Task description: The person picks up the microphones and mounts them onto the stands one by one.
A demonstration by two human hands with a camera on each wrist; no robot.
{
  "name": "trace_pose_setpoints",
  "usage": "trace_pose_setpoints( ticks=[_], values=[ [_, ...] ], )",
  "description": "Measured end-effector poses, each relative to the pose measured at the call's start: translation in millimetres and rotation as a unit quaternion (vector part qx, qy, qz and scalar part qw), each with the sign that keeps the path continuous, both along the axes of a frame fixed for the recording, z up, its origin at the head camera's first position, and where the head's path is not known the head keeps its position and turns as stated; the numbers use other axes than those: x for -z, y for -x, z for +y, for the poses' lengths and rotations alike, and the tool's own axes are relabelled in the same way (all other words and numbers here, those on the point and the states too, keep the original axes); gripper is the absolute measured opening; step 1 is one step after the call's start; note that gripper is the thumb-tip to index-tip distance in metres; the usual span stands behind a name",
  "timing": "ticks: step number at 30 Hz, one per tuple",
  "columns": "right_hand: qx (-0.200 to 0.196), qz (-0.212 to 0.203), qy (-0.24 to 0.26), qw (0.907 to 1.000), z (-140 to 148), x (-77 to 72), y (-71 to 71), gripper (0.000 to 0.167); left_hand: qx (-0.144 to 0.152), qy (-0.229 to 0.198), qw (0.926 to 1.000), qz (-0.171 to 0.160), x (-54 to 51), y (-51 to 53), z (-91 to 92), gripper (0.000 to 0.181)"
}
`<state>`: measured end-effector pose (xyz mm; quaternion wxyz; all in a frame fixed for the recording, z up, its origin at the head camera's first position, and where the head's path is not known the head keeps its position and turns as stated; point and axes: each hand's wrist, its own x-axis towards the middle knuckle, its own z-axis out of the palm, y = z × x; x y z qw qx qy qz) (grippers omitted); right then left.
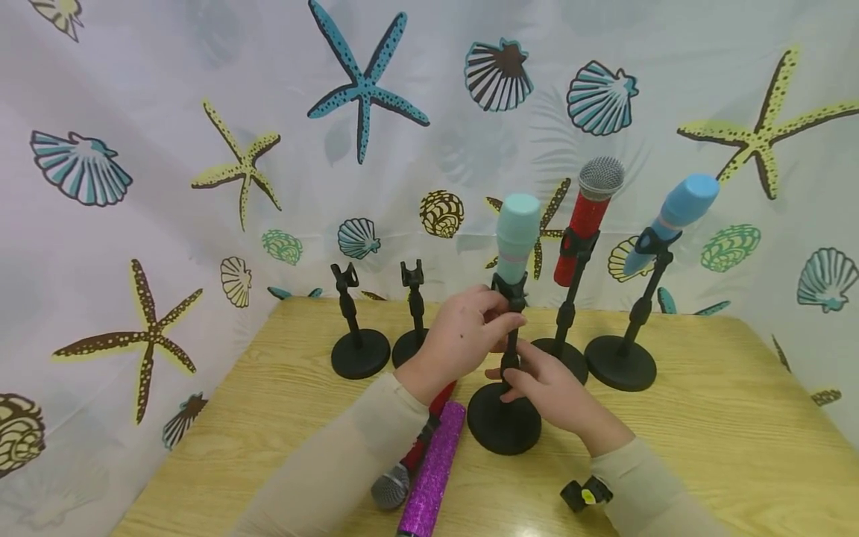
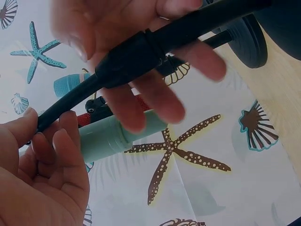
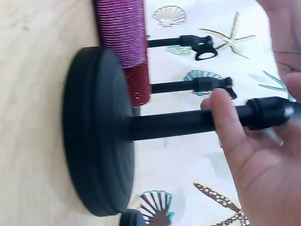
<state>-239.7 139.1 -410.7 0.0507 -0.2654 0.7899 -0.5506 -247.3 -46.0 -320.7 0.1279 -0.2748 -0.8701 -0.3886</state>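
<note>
Black round-based microphone stand (image 1: pixel 505 423) is standing right of centre on the pale wooden table (image 1: pixel 221 447) in the head view, its pole (image 1: pixel 513 337) rising between both hands. A mint-green tapered microphone (image 1: pixel 517 235) is sitting in the clip (image 1: pixel 510 289) at its top. The left hand (image 1: pixel 459 335) is gripping the stand just below that clip, and the right hand (image 1: pixel 553 391) is touching it lower down. On the far right, a red glittery microphone with a silver mesh head (image 1: pixel 587 215) and a sky-blue microphone (image 1: pixel 681 205) are leaning in two other black stands. On the far left, two short black stands (image 1: pixel 360 354) are standing side by side. Near the left forearm, a purple glittery tube (image 1: pixel 432 477) is lying beside a second red microphone (image 1: pixel 391 486).

In the left wrist view, the left thumb and fingers are pinching the slim pole, while the right fingers are spreading apart loosely around the thicker collar (image 2: pixel 129 59); how firmly they are pressing, I cannot tell.

In the right wrist view, the stand's base is resting flat on the table, and one right finger is lying across the pole.
</note>
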Motion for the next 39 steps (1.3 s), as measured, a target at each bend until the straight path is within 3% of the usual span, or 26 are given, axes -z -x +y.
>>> trace_pose_setpoints(
  ticks=[3, 8, 12, 17, 28, 33, 36, 39],
  values=[
    [-0.024, 0.017, 0.021, 0.9993, 3, 2.0, 1.5, 0.03, 0.001, 0.006, 0.9999, 0.011, 1.4, 0.4, -0.8, 0.018],
    [0.019, 0.007, 0.054, 0.9984, -2, 10.5, 5.1, 0.02, 0.006, 0.013, 0.9995, 0.028, 2.8, 0.7, -1.6, 0.017],
    [0.03, -0.016, 0.072, 0.9968, -5, 11.9, 5.4, 0.027, 0.007, 0.012, 0.9997, 0.02, 2.6, 1.2, -2.6, 0.017],
    [0.006, 0.008, 0.06, 0.9981, 1, 11.5, 5.4, 0.032, -0.002, 0.008, 1.0, 0.005, 2.8, 2.4, -3.4, 0.018],
    [0.025, 0.017, 0.078, 0.9965, -4, 13.8, 7.5, 0.019, -0.011, 0.009, 0.9994, 0.033, 3.5, 4.3, -6.0, 0.018],
    [0.061, 0.026, 0.026, 0.9975, -3, 11.4, 6.8, 0.026, -0.014, 0.026, 0.9992, 0.028, 3.4, 3.9, -5.4, 0.019],
    [0.092, 0.042, -0.059, 0.9931, 5, 5.1, 6.2, 0.04, -0.008, 0.06, 0.9982, 0.004, 2.9, 4.1, -5.7, 0.022],
    [0.098, 0.072, -0.162, 0.9793, 18, -2.3, 2.9, 0.045, -0.003, 0.128, 0.9914, -0.026, 5.6, 3.5, -10.3, 0.028]
  ],
)
